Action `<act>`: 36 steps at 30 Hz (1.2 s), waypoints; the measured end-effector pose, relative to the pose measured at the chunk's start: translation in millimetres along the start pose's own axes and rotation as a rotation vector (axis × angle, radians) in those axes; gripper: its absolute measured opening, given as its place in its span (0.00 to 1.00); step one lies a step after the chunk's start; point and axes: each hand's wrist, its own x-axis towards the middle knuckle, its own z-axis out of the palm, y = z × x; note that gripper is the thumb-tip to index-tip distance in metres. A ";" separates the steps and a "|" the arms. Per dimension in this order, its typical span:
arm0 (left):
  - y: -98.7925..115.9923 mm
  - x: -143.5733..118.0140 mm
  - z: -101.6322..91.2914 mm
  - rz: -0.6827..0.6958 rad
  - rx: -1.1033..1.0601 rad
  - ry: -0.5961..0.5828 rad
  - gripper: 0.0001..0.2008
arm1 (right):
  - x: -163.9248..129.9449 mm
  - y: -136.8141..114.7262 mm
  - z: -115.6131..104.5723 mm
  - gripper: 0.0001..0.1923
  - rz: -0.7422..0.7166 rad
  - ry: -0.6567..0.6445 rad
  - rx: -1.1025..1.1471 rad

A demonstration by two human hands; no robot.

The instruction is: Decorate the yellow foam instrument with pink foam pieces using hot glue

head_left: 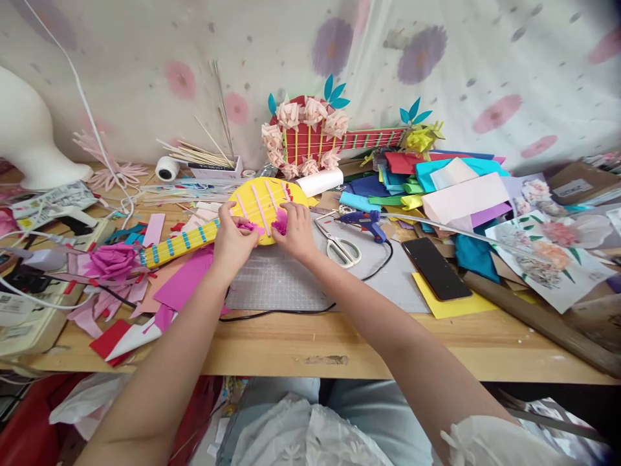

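Observation:
A yellow toy guitar (264,194) with pink strips and blue-banded neck lies on the grey cutting mat (276,288), its neck pointing left. My left hand (233,241) is closed on a pink paper flower (251,227) at the guitar body's near edge. Beside it, my right hand (297,232) pinches a darker magenta paper flower (280,222) against the body. Whether the flowers are fixed to the guitar, I cannot tell. At the neck's left end sits a large magenta paper rose (114,260). Scissors (342,251) and a blue glue gun (363,222) lie just right of my right hand.
Behind stands a red paper guitar (371,138) trimmed with pale roses. A black phone (435,270) rests on yellow paper at right, near piled coloured paper (466,194). The glue gun's black cord (276,314) crosses the mat. Left are a power strip (77,291) and white cables.

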 end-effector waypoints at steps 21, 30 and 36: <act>-2.8 -21.2 44.6 0.087 0.320 0.119 0.25 | -2.0 18.4 11.7 0.30 0.012 -0.037 0.072; -3.0 -19.6 50.6 0.038 0.300 0.167 0.23 | 0.3 18.3 12.4 0.30 0.013 -0.047 0.093; -4.0 -22.7 49.7 0.043 0.280 0.183 0.22 | 0.3 18.9 11.4 0.30 0.005 -0.045 0.092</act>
